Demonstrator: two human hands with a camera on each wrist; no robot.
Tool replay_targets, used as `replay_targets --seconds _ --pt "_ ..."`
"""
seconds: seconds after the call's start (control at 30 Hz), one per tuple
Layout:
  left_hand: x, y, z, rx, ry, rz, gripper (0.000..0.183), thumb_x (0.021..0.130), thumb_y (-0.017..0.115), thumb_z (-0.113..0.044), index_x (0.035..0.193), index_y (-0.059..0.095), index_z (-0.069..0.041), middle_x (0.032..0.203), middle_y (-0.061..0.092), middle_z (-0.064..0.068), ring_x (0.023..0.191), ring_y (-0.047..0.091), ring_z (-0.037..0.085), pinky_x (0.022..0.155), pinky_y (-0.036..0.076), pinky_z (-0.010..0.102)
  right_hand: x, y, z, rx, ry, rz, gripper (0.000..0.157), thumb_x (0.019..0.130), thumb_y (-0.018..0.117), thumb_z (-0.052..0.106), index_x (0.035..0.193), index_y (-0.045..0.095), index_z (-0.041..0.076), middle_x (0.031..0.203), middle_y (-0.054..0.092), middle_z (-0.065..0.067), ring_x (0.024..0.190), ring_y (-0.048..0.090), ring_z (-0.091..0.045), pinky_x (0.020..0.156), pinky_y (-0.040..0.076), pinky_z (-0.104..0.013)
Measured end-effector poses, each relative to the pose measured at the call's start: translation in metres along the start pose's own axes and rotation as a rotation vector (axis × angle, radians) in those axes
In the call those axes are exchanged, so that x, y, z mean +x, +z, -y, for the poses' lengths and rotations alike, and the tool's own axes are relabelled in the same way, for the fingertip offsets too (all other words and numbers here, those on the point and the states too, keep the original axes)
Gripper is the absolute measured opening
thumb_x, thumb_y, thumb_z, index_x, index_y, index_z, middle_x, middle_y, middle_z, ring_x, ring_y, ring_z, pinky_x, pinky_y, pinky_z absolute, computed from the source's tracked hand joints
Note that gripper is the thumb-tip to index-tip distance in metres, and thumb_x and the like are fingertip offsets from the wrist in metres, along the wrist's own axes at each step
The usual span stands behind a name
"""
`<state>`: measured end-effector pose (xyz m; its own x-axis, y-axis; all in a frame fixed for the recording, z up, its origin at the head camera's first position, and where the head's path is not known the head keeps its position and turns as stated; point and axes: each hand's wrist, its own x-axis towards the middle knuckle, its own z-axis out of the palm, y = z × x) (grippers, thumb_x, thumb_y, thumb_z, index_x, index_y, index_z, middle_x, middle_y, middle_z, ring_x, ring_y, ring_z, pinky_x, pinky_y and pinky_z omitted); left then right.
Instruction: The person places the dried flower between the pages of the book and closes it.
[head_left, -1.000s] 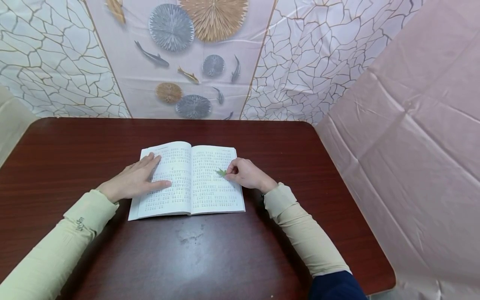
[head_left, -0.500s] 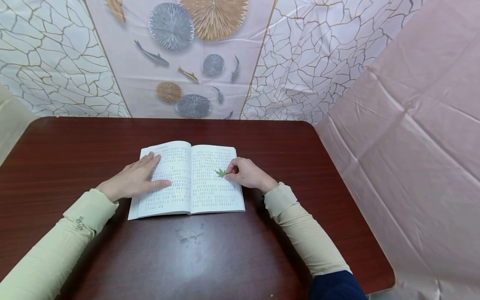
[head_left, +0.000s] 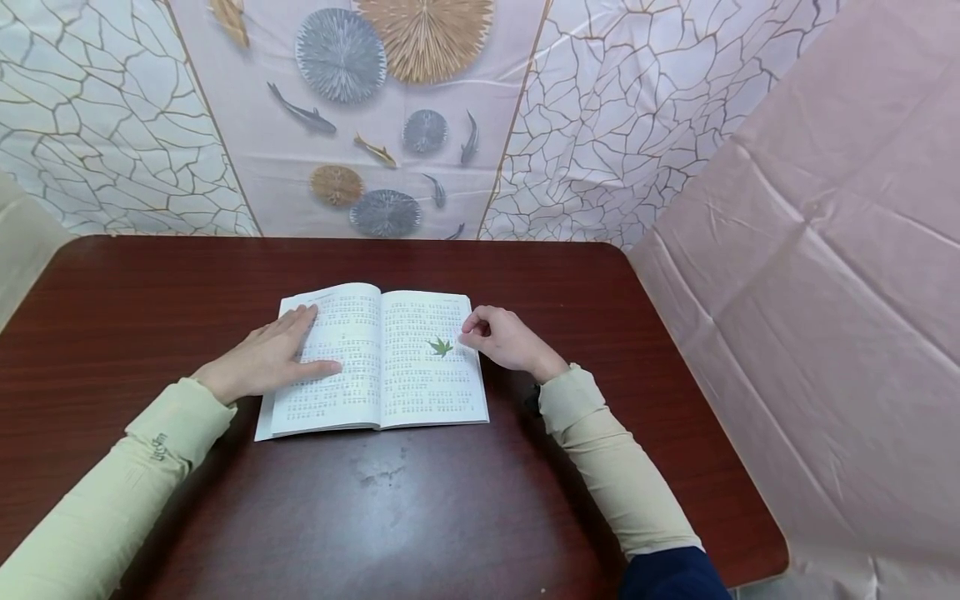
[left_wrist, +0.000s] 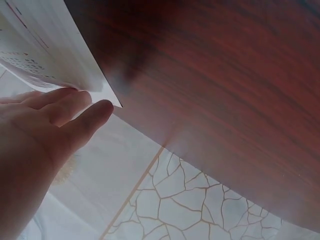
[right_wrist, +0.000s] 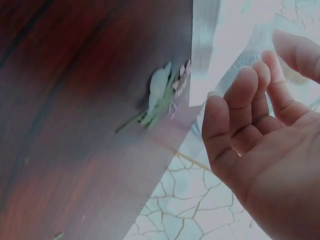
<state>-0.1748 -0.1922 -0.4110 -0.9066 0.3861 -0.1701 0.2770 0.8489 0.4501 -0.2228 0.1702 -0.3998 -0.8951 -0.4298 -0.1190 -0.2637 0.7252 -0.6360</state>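
An open book with printed pages lies on the table. On its right page rests a small green star-shaped leaf. My left hand lies flat on the left page, fingers straight and thumb spread toward the middle; the left wrist view shows its fingers at the page edge. My right hand hovers at the right page's outer edge, a little right of the leaf. Its fingers are loosely bent with nothing between them, as the right wrist view confirms. A sprig with a pale leaf and small pinkish flowers lies beside the book.
The dark red-brown wooden table extends around the book on all sides. Behind it hangs a patterned cloth, and a plain pinkish cloth borders the right. A tiny green scrap lies on the table in the right wrist view.
My right hand has let go of the leaf and moved slightly right and up from it. The leaf now lies free on the right page. My left hand has stayed in place.
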Motion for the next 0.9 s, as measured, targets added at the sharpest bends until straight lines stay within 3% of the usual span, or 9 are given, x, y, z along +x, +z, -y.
replay_targets --seconds 0.47,0.6,0.9 --pt "0.000 -0.001 -0.001 -0.025 0.017 -0.054 0.119 0.080 0.058 -0.073 0.152 0.009 0.008 0.153 0.019 0.034 0.139 0.021 0.049 0.108 0.024 0.062 -0.008 -0.011 -0.018 0.051 -0.010 -0.077 0.010 0.095 0.064 0.020 0.098 0.063 0.011 0.083 0.059 -0.004 0.073 0.055 -0.021 0.064 0.045 -0.030" --pt "0.001 -0.001 -0.003 -0.023 0.012 -0.065 0.120 0.079 0.059 -0.074 0.153 0.009 0.006 0.150 0.022 0.034 0.134 0.027 0.050 0.104 0.029 0.064 -0.010 -0.013 -0.022 0.052 0.019 -0.110 0.013 0.095 0.064 0.021 0.103 0.061 0.011 0.085 0.058 -0.005 0.074 0.054 -0.022 0.066 0.044 -0.031" --pt "0.000 0.000 -0.005 -0.040 0.012 -0.091 0.121 0.077 0.064 -0.072 0.153 0.010 0.005 0.147 0.024 0.032 0.132 0.026 0.048 0.102 0.028 0.064 -0.014 -0.016 -0.033 0.029 0.037 -0.149 0.028 0.096 0.061 0.019 0.119 0.055 0.004 0.089 0.056 -0.008 0.077 0.053 -0.021 0.070 0.043 -0.032"
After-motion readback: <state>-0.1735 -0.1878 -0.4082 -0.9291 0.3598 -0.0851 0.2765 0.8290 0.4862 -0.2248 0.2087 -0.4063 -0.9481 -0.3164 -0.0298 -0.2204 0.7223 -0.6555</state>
